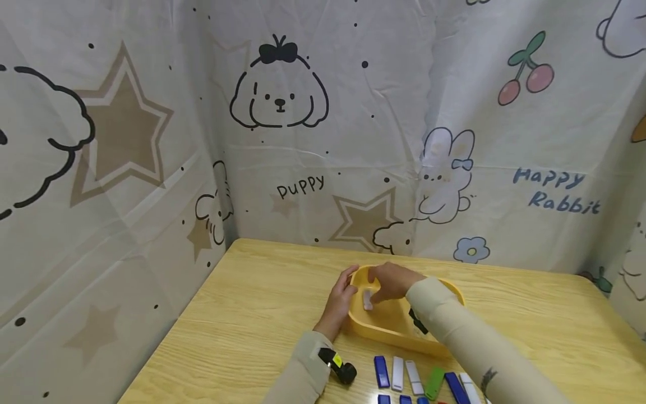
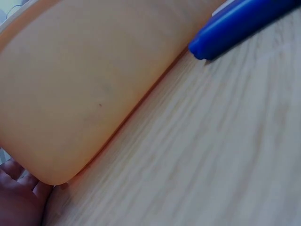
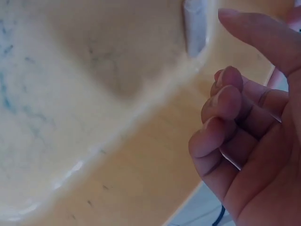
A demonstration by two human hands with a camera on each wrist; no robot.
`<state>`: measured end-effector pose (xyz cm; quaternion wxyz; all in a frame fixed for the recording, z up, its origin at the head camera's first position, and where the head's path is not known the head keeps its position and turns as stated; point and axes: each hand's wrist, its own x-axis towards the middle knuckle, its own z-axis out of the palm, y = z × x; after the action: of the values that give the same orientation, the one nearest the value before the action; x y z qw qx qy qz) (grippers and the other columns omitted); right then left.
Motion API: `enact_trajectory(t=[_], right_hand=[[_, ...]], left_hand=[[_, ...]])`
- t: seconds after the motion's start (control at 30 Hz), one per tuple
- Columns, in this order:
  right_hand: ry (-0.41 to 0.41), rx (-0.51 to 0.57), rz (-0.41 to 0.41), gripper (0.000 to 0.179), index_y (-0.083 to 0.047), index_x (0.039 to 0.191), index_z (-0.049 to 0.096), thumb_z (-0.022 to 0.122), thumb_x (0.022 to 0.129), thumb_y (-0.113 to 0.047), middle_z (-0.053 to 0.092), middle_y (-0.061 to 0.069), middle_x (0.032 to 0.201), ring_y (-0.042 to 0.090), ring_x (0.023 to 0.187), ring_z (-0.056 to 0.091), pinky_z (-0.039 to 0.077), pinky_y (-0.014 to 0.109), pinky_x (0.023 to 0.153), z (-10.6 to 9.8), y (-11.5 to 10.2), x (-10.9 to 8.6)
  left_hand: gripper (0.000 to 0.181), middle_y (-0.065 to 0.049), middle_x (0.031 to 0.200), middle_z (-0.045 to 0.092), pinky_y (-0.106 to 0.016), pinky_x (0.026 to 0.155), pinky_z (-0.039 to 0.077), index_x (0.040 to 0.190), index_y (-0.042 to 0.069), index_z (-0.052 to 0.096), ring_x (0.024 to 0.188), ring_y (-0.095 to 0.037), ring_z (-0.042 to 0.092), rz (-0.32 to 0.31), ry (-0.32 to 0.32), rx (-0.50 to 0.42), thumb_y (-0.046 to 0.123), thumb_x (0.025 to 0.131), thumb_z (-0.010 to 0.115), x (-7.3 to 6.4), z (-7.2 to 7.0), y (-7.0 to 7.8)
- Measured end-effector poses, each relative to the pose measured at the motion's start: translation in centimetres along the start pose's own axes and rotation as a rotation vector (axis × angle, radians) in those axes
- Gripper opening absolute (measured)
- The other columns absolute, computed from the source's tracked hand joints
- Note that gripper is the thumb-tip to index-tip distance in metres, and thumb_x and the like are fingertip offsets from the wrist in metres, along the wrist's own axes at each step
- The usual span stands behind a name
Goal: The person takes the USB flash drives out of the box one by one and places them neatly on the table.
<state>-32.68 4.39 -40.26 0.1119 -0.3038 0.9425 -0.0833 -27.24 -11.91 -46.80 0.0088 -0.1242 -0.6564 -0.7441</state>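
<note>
A yellow plastic tray [image 1: 391, 335] stands on the wooden table. My left hand [image 1: 337, 303] grips its left end, thumb at the rim; in the left wrist view, fingers [image 2: 29, 181] reach round the tray's outer corner. My right hand [image 1: 395, 279] reaches over the far rim into the tray's left part. Inside the tray, a small whitish stick-shaped piece [image 1: 367, 299] lies near the end wall. The right wrist view shows the right thumb [image 3: 254, 30] and the bent fingers [image 3: 221, 101] spread apart with nothing between them, beside that whitish piece [image 3: 195, 28].
In front of the tray lie several slim flat pieces in a row: a blue one [image 1: 381, 371], white ones [image 1: 397, 373] and a green one [image 1: 434, 383]. More pieces are cut off at the bottom edge. A printed cloth [image 1: 303, 151] hangs behind the table.
</note>
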Motion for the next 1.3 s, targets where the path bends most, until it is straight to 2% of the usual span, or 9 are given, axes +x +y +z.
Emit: enact_trajectory(t=[0.2,0.4,0.53,0.63,0.9,1.0,1.13,1.2,1.3], right_hand=[[-0.016,0.058,-0.041,0.047,-0.002,0.108,0.063,0.082,0.074,-0.029,0.066,0.009,0.092,0.018,0.077,0.055,0.049,0.038,0.075,1.3,0.2,0.0],[-0.019,0.003,-0.042,0.041,-0.002,0.105,0.067,0.080,0.074,-0.026,0.065,0.004,0.086,0.017,0.072,0.052,0.048,0.035,0.070,1.6,-0.3,0.3],[-0.028,-0.031,-0.030,0.038,-0.004,0.103,0.068,0.079,0.073,-0.026,0.061,-0.001,0.079,0.016,0.069,0.050,0.046,0.032,0.065,1.6,-0.5,0.7],[-0.035,-0.033,-0.006,0.041,-0.005,0.105,0.068,0.079,0.073,-0.027,0.062,-0.001,0.082,0.016,0.071,0.052,0.048,0.032,0.069,1.7,-0.5,0.9],[-0.037,-0.019,0.013,0.036,-0.006,0.096,0.067,0.081,0.071,-0.029,0.062,0.000,0.080,0.016,0.071,0.054,0.049,0.034,0.069,2.1,-0.1,1.5],[-0.041,-0.048,0.015,0.033,-0.008,0.092,0.068,0.080,0.071,-0.030,0.064,-0.001,0.082,0.014,0.071,0.055,0.049,0.032,0.070,2.1,-0.1,1.5],[-0.050,-0.073,0.015,0.027,-0.011,0.083,0.064,0.079,0.071,-0.029,0.060,-0.003,0.075,0.013,0.065,0.050,0.044,0.029,0.061,2.1,-0.4,1.5],[-0.052,-0.069,0.014,0.026,-0.012,0.079,0.061,0.079,0.071,-0.028,0.055,-0.003,0.070,0.014,0.062,0.047,0.040,0.028,0.057,2.1,-0.4,1.5],[-0.047,-0.067,0.003,0.027,-0.012,0.078,0.060,0.079,0.070,-0.028,0.053,-0.004,0.068,0.013,0.060,0.046,0.039,0.027,0.055,1.8,-0.4,1.4]], left_hand=[[0.052,-0.029,0.131,0.050,-0.055,0.099,0.040,0.143,0.000,0.039,0.118,-0.041,0.048,0.010,0.018,0.036,-0.003,0.091,0.038,-0.2,0.2,-0.1],[0.052,-0.027,0.131,0.050,-0.043,0.097,0.043,0.143,-0.001,0.040,0.117,-0.039,0.048,0.020,0.017,0.052,-0.004,0.091,0.038,-0.3,0.1,0.0],[0.052,-0.028,0.132,0.049,-0.040,0.096,0.043,0.143,-0.002,0.040,0.117,-0.039,0.047,0.023,0.026,0.046,-0.004,0.091,0.038,-0.4,0.0,0.2],[0.052,-0.030,0.129,0.049,-0.047,0.097,0.043,0.142,-0.003,0.039,0.116,-0.040,0.047,0.026,0.023,0.027,-0.004,0.091,0.038,-0.3,0.0,0.1],[0.052,-0.034,0.130,0.046,-0.051,0.098,0.043,0.142,-0.006,0.036,0.118,-0.045,0.045,0.048,-0.004,0.003,-0.006,0.091,0.036,-0.1,0.1,0.1],[0.051,-0.033,0.133,0.046,-0.048,0.099,0.043,0.143,-0.005,0.036,0.120,-0.044,0.045,0.046,-0.005,0.016,-0.006,0.091,0.037,0.0,0.2,0.1],[0.052,-0.031,0.134,0.046,-0.040,0.099,0.042,0.142,-0.005,0.038,0.121,-0.043,0.044,0.039,0.005,0.038,-0.006,0.091,0.037,-0.1,0.2,0.2],[0.052,-0.032,0.133,0.047,-0.042,0.099,0.042,0.142,-0.005,0.038,0.121,-0.043,0.044,0.037,0.011,0.039,-0.006,0.090,0.038,-0.1,0.3,0.2],[0.051,-0.033,0.130,0.047,-0.053,0.099,0.040,0.142,-0.005,0.038,0.119,-0.045,0.044,0.035,0.009,0.023,-0.006,0.090,0.037,-0.1,0.3,0.4]])
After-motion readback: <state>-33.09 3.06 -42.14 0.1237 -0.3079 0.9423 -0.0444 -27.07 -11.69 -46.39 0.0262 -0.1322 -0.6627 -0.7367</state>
